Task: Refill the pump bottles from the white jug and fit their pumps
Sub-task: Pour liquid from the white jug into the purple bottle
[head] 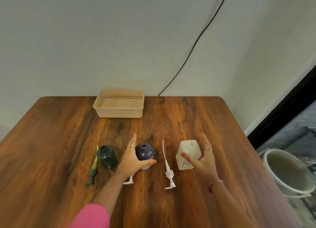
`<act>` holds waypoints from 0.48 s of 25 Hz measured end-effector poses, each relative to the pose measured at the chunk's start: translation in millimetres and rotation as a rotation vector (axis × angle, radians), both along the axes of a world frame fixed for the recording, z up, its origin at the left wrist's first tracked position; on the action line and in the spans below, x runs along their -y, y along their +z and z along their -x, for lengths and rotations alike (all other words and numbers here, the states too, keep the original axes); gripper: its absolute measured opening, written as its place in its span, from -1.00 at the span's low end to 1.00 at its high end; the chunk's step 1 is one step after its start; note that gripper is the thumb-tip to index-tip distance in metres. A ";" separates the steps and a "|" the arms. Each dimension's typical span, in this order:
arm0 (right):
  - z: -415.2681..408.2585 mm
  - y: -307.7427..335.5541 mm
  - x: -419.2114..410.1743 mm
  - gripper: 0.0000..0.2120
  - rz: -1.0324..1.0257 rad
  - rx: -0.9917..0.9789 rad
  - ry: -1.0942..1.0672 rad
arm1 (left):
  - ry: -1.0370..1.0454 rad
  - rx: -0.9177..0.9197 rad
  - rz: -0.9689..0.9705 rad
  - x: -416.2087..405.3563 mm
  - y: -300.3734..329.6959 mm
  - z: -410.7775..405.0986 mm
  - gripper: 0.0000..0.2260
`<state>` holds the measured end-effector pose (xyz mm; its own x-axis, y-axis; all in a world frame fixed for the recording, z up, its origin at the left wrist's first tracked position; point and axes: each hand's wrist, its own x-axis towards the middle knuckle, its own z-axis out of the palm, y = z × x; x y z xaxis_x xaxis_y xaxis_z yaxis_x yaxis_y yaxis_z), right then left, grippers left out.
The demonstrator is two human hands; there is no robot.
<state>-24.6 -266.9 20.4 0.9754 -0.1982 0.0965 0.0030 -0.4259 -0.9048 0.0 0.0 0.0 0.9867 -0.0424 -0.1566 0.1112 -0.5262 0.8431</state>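
A purple pump bottle (144,151) stands open-necked at the table's middle. My left hand (129,161) cups its left side, fingers straight and spread, thumb across its front. The white jug (188,150) stands to the right. My right hand (204,159) is spread around it, thumb on its front and fingers along its right side. A dark green bottle (106,156) stands at the left without a pump, with a green pump (93,168) lying beside it. One white pump (168,173) lies between the purple bottle and the jug. Another white pump (128,181) pokes out from under my left wrist.
A beige slotted basket (119,104) sits at the back edge of the wooden table (188,121), against the wall. A white bucket (287,173) stands on the floor off the table's right edge. A black cable runs down the wall.
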 end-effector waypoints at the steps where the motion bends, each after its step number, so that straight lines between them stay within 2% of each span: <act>1: 0.0 -4.3 -0.3 -0.02 -0.048 -0.022 -0.007 | 0.010 -0.014 0.042 3.3 -2.1 0.9 0.13; 6: -2.6 -39.8 -0.7 0.02 -0.108 -0.135 -0.020 | 0.141 -0.044 0.122 14.2 -15.3 4.2 -0.05; 12: -8.3 -47.6 -6.2 -0.21 -0.115 -0.117 -0.048 | 0.203 -0.032 0.095 10.4 -14.9 1.6 -0.19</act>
